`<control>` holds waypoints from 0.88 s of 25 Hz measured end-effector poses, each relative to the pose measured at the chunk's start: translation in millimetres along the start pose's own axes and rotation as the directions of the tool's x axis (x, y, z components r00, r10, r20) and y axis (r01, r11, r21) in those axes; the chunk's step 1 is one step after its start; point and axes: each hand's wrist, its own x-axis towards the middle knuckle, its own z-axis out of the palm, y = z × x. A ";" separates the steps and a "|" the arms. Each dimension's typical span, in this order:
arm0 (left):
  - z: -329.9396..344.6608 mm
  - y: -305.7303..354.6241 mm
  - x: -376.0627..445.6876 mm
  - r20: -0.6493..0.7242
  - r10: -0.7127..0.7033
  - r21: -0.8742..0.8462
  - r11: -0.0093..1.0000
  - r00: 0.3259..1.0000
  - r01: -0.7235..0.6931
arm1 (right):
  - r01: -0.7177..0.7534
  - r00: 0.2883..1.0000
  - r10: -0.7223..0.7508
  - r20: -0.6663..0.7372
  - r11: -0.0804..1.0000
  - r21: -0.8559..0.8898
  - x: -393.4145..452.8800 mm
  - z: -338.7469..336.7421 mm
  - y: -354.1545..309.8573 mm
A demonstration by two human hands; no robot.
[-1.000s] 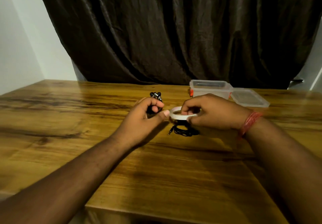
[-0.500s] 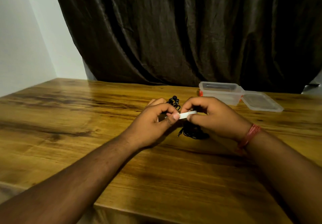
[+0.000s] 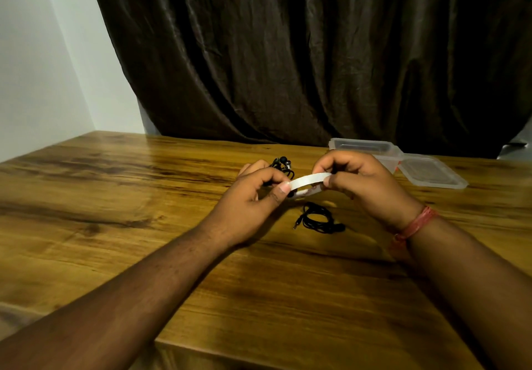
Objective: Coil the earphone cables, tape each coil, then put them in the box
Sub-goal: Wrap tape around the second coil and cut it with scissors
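Note:
A white tape roll [image 3: 308,183] is held in the air between both hands. My left hand [image 3: 253,197] pinches its left side and also holds a black earphone set [image 3: 282,163], whose buds stick out behind the fingers. My right hand [image 3: 359,182] grips the roll's right side. A second black earphone cable [image 3: 318,219] lies coiled on the wooden table [image 3: 144,225] just below the hands, its plug pointing left. A clear plastic box [image 3: 362,146] stands open at the back right, partly hidden by my right hand.
The box's clear lid [image 3: 431,172] lies flat beside it on the right. A dark curtain [image 3: 288,53] hangs behind the table, with a white wall [image 3: 43,67] at the left. The table's near edge [image 3: 259,352] runs below my forearms.
Both hands have lifted the tape roll higher, uncovering the coiled cable on the table. The roll now tilts up to the right. The camera has turned slightly left.

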 end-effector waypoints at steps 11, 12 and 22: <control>-2.7 3.6 2.3 -0.196 -0.073 0.120 0.988 0.978 0.098 | 0.059 0.998 -0.062 -0.029 0.992 -0.115 -0.7 -0.1 3.2; -3.1 2.9 2.6 -0.199 -0.069 0.107 0.990 0.978 0.091 | 0.061 0.997 -0.065 -0.029 0.992 -0.111 -0.6 -0.6 3.8; 1.2 4.2 0.4 -0.091 -0.194 -0.215 0.962 0.977 0.171 | 0.018 0.999 -0.021 -0.038 0.996 -0.090 -0.1 -2.2 4.5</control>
